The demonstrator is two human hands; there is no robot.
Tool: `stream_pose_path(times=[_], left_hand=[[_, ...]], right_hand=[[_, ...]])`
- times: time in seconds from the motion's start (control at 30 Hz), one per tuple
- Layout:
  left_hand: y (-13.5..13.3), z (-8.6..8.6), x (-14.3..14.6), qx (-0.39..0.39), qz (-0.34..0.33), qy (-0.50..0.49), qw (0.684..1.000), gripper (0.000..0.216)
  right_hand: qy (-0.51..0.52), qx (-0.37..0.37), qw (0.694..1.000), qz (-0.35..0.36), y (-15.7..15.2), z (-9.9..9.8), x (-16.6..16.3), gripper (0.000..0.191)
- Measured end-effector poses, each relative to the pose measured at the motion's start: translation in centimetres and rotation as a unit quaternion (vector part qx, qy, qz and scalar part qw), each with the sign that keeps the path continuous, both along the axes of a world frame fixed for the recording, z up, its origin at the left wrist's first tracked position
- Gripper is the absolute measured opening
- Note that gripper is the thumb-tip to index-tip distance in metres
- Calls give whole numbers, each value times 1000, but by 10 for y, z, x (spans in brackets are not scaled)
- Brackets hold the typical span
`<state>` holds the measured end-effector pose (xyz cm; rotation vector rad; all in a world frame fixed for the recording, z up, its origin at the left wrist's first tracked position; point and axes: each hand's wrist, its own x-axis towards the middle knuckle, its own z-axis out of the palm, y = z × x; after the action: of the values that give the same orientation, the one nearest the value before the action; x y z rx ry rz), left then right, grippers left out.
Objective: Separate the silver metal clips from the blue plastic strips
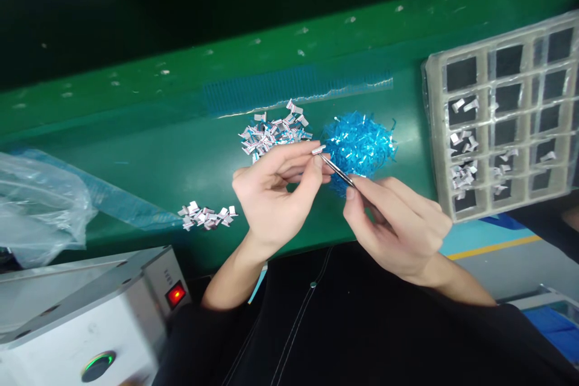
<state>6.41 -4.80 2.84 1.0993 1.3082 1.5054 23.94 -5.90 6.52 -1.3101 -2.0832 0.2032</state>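
Observation:
My left hand (283, 193) pinches a small white-and-silver flat part (318, 149) between thumb and index finger. In my right hand (395, 223) is a pair of thin metal tweezers (338, 171), its tips at the near edge of that part. Behind my left hand lies a pile of similar small parts (274, 132), several with blue bits on them. Just beyond my fingers, to the right, sits a heap of shiny blue film strips (359, 142). A smaller group of the silvery parts (207, 216) rests left of my left wrist.
A compartmented tray (483, 126) on the right holds some small parts. Along the green mat (145, 151) runs a blue striped strip (294, 89). On the left are a clear plastic bag (49, 205) and a white machine (99, 313) with a lit red switch (175, 294).

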Motion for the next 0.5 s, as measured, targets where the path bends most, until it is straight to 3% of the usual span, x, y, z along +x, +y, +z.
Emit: stream_pose_path(times=[0.5], left_hand=[[3, 4, -2, -16, -5, -23, 1000, 12]], right_hand=[[2, 0, 1000, 0, 0, -1, -2, 15]])
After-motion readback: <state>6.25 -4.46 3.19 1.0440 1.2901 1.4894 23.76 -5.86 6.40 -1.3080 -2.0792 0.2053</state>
